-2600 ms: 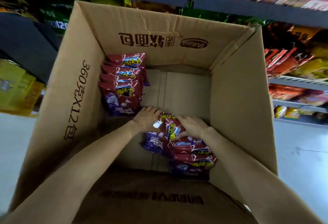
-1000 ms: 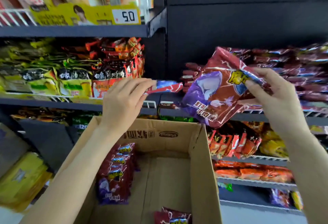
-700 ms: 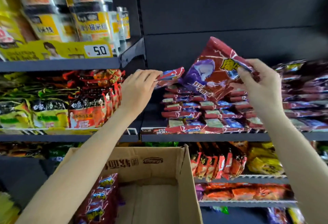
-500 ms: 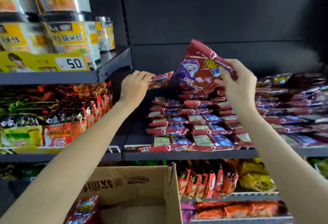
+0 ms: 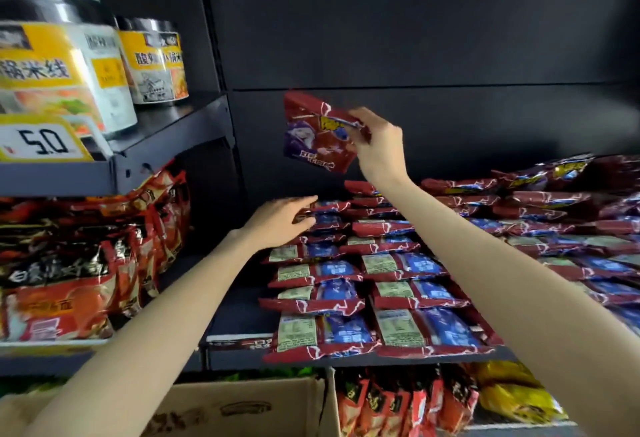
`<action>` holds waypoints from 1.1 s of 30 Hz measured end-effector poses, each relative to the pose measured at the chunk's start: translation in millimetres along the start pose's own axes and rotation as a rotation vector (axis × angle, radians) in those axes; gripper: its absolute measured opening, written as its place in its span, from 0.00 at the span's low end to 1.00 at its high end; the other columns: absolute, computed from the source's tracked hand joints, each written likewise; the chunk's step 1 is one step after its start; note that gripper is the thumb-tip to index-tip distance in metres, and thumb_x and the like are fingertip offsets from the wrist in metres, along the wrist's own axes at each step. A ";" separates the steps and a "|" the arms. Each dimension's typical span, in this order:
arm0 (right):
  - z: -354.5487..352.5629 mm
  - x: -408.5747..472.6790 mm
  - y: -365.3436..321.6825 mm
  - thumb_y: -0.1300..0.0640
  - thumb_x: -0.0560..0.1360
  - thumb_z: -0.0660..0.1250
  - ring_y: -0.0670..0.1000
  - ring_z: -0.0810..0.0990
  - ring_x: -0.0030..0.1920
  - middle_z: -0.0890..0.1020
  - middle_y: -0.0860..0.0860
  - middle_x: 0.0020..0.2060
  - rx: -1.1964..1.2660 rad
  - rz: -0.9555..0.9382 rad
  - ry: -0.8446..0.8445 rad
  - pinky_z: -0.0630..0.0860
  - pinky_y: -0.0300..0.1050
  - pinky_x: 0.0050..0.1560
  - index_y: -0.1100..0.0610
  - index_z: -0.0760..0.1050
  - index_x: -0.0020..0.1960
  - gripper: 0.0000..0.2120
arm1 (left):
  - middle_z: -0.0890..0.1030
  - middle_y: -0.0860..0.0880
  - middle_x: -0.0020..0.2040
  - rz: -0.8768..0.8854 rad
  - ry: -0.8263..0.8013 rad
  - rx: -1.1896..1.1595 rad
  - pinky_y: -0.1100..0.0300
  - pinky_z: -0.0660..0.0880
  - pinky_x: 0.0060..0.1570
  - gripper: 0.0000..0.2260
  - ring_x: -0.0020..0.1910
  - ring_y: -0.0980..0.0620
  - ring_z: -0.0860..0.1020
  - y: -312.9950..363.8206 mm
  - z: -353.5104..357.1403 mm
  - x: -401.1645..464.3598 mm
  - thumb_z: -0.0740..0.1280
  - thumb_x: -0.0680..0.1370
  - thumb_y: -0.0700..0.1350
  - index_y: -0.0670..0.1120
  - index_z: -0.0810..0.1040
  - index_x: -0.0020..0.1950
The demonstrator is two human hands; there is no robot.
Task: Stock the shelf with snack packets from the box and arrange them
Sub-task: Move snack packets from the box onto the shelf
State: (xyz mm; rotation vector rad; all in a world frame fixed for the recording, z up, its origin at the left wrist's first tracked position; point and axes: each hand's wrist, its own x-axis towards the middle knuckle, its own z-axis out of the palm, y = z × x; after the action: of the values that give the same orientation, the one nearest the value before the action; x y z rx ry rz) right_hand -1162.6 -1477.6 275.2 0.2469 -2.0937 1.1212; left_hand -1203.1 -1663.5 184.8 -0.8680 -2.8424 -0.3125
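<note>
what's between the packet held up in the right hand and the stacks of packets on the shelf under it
Nothing: in the head view the raised packet, pinched by the right hand, hangs over the stacked packets with only the dark back panel showing behind the gap.

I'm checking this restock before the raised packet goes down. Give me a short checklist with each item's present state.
1. Right hand has firm hold of the dark red foil snack packet: ok, fingers pinch its upper edge.
2. Left hand rests on the top of the left stack of red and blue packets: ok.
3. Whether the left hand holds a packet: cannot tell.
4. Room above the stacks under the black back panel: ok.
5. Brown cardboard box within reach below the shelf: ok.
</note>
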 end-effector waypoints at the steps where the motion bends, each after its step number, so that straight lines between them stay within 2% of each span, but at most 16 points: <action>1: 11.7 1.2 3.1 0.65 0.78 0.63 0.53 0.83 0.42 0.83 0.57 0.46 -0.033 -0.027 -0.038 0.81 0.46 0.46 0.61 0.76 0.61 0.13 | 0.66 0.52 0.72 -0.006 0.007 -0.031 0.52 0.66 0.65 0.23 0.70 0.50 0.65 -2.2 -0.2 -4.0 0.59 0.80 0.55 0.55 0.60 0.75; 3: 32.6 2.3 11.7 0.67 0.77 0.62 0.55 0.83 0.44 0.83 0.58 0.47 -0.114 -0.098 -0.136 0.78 0.45 0.49 0.61 0.77 0.60 0.13 | 0.67 0.53 0.72 0.008 0.062 -0.043 0.52 0.67 0.65 0.22 0.70 0.51 0.64 -4.7 -0.9 -10.7 0.59 0.80 0.53 0.54 0.62 0.74; 5: 50.3 3.0 22.4 0.68 0.77 0.61 0.57 0.81 0.53 0.82 0.58 0.53 -0.210 -0.111 -0.267 0.76 0.47 0.55 0.60 0.77 0.61 0.14 | 0.68 0.53 0.71 0.016 0.120 -0.043 0.54 0.65 0.66 0.20 0.70 0.52 0.65 -5.4 -1.6 -15.1 0.60 0.80 0.51 0.53 0.65 0.72; 10: 64.1 1.9 32.0 0.69 0.75 0.59 0.58 0.74 0.62 0.76 0.55 0.62 -0.631 0.013 -0.602 0.74 0.51 0.59 0.51 0.74 0.65 0.22 | 0.67 0.53 0.72 0.004 0.079 -0.041 0.56 0.62 0.68 0.20 0.71 0.52 0.64 -7.4 -2.7 -20.2 0.61 0.79 0.48 0.52 0.67 0.72; 12: 58.7 -3.3 28.4 0.67 0.75 0.62 0.57 0.69 0.65 0.73 0.54 0.64 -0.752 -0.005 -0.654 0.72 0.52 0.62 0.51 0.72 0.66 0.23 | 0.68 0.52 0.71 0.001 0.085 -0.052 0.55 0.64 0.68 0.20 0.70 0.52 0.65 -7.6 -5.2 -22.3 0.62 0.79 0.47 0.52 0.68 0.71; 16: 38.2 -26.3 14.6 0.63 0.74 0.64 0.58 0.67 0.66 0.72 0.53 0.66 -0.732 -0.111 -0.571 0.67 0.53 0.65 0.51 0.71 0.67 0.22 | 0.75 0.51 0.65 0.009 0.205 -0.041 0.53 0.72 0.60 0.16 0.64 0.51 0.71 2.1 -16.2 -32.7 0.62 0.78 0.46 0.51 0.73 0.66; 19: 22.1 -56.0 -7.8 0.59 0.76 0.63 0.56 0.72 0.63 0.77 0.52 0.61 -0.645 -0.299 -0.352 0.68 0.52 0.61 0.54 0.75 0.63 0.16 | 0.81 0.54 0.55 -0.012 0.333 -0.008 0.56 0.76 0.48 0.12 0.52 0.53 0.78 16.2 -32.3 -55.7 0.62 0.78 0.49 0.52 0.78 0.60; 22: 6.2 -100.3 -39.7 0.57 0.76 0.63 0.53 0.79 0.48 0.83 0.50 0.47 -0.520 -0.481 -0.081 0.73 0.46 0.48 0.56 0.78 0.56 0.10 | 0.82 0.58 0.44 -0.049 0.389 -0.009 0.58 0.76 0.40 0.08 0.42 0.55 0.80 29.2 -46.1 -98.4 0.62 0.78 0.52 0.55 0.79 0.53; 25: -4.1 -154.2 -73.3 0.57 0.77 0.63 0.47 0.77 0.37 0.81 0.47 0.37 -0.424 -0.532 0.061 0.69 0.36 0.33 0.57 0.80 0.51 0.08 | 0.80 0.58 0.36 -0.023 0.459 -0.090 0.57 0.77 0.35 0.09 0.36 0.59 0.79 35.8 -48.9 -158.5 0.60 0.78 0.53 0.55 0.80 0.48; 28: -2.7 -207.5 -100.7 0.56 0.78 0.64 0.43 0.76 0.32 0.80 0.46 0.34 -0.340 -0.494 0.018 0.66 0.34 0.28 0.57 0.80 0.50 0.07 | 0.80 0.58 0.33 -0.048 0.485 -0.209 0.58 0.76 0.31 0.12 0.31 0.62 0.77 29.5 -41.8 -225.2 0.59 0.78 0.54 0.53 0.81 0.49; 31: 13.9 -258.1 -116.4 0.57 0.77 0.65 0.44 0.77 0.31 0.80 0.47 0.32 -0.283 -0.483 -0.112 0.68 0.36 0.26 0.57 0.80 0.48 0.06 | 0.80 0.57 0.32 -0.058 0.518 -0.198 0.58 0.76 0.30 0.11 0.30 0.63 0.76 14.7 -28.8 -294.0 0.61 0.78 0.52 0.50 0.82 0.48; 33: 32.9 -288.5 -117.5 0.57 0.76 0.64 0.47 0.78 0.32 0.80 0.47 0.32 -0.290 -0.468 -0.239 0.71 0.40 0.26 0.56 0.79 0.47 0.06 | 0.77 0.58 0.31 -0.059 0.516 -0.147 0.68 0.74 0.30 0.07 0.30 0.64 0.73 2.4 -16.9 -335.6 0.64 0.77 0.49 0.50 0.82 0.46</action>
State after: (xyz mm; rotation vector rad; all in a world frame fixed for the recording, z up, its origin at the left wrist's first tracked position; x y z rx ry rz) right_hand -918.4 -1621.4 141.7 0.7145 -2.2127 0.5248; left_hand -924.9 -1844.7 132.5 -0.6143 -2.3869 -0.6546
